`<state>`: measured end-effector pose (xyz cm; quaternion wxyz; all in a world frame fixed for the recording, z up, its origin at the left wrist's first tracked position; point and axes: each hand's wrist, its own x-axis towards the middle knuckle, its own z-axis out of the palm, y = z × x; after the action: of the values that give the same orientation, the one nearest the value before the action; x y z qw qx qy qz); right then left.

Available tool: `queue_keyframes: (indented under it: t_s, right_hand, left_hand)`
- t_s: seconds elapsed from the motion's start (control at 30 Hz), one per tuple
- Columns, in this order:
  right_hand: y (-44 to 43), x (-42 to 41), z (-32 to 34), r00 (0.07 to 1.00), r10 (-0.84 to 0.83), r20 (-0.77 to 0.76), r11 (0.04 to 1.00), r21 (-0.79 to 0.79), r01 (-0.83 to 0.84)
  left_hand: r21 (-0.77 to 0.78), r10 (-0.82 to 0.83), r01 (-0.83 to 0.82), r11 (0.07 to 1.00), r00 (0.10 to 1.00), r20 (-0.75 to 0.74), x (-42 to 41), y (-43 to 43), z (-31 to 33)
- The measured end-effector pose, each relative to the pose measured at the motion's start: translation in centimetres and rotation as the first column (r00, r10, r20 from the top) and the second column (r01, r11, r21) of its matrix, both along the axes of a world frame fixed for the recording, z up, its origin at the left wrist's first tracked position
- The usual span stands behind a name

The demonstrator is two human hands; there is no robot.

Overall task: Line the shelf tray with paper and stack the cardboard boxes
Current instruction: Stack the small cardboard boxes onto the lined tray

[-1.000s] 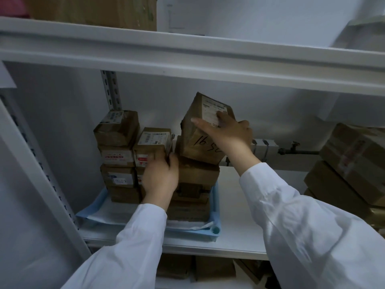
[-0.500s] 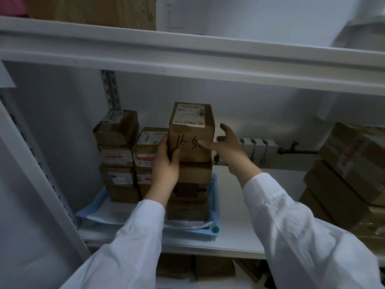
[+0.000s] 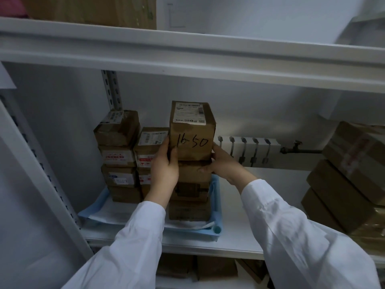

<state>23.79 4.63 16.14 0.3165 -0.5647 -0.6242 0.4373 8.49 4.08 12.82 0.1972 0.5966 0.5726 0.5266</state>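
A blue tray (image 3: 217, 207) lined with white paper (image 3: 116, 215) sits on the white shelf and holds three stacks of brown cardboard boxes. The right stack's top box (image 3: 192, 130), marked "16-50" with a white label, stands upright. My left hand (image 3: 165, 165) presses its left side, thumb on the front. My right hand (image 3: 224, 163) holds its lower right side and the box under it. The left stack (image 3: 118, 155) and middle stack (image 3: 149, 147) stand behind my left hand.
A pile of larger brown boxes (image 3: 350, 176) stands at the right of the shelf. A white radiator with a pipe (image 3: 250, 151) runs along the back wall. The upper shelf beam (image 3: 187, 57) hangs close overhead. A perforated upright (image 3: 110, 90) stands behind the stacks.
The "16-50" box went from tilted in my right hand to upright on the right stack. My right hand dropped to its lower right side; my left hand moved onto its left side.
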Motion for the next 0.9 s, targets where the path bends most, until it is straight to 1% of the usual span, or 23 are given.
queue_keyframes:
  t_s: [0.1, 0.3, 0.47, 0.63, 0.8, 0.9]
  right_hand:
    - [0.2, -0.3, -0.4, 1.000, -0.017, 0.013, 1.000, -0.001, 0.017]
    - [0.4, -0.4, -0.8, 0.996, -0.036, 0.087, 0.999, 0.023, 0.034]
    - [0.4, -0.1, -1.0, 0.994, -0.052, 0.095, 0.998, 0.033, 0.049]
    - [0.1, -0.2, -0.8, 0.996, -0.028, 0.083, 0.998, 0.064, 0.023]
    - [-1.2, 0.3, -0.2, 0.997, 0.003, 0.072, 0.994, 0.109, -0.011]
    - [-2.0, 1.4, 0.4, 0.998, 0.012, 0.061, 0.994, 0.105, -0.019]
  left_hand:
    - [0.012, 0.006, -0.006, 1.000, 1.000, 0.002, 0.0, 0.1, -0.1]
    - [-0.028, 0.070, -0.070, 0.997, 0.997, -0.018, 0.2, 0.3, -0.2]
    - [-0.028, 0.080, -0.081, 0.996, 0.997, -0.020, 0.5, 0.3, -0.2]
    - [-0.017, 0.097, -0.097, 0.995, 0.995, 0.028, 1.0, 0.1, -0.1]
    - [-0.033, 0.154, -0.151, 0.988, 0.984, 0.092, 1.3, -0.3, 0.1]
    - [-0.021, 0.178, -0.177, 0.984, 0.978, 0.110, 2.0, -1.0, 0.4]
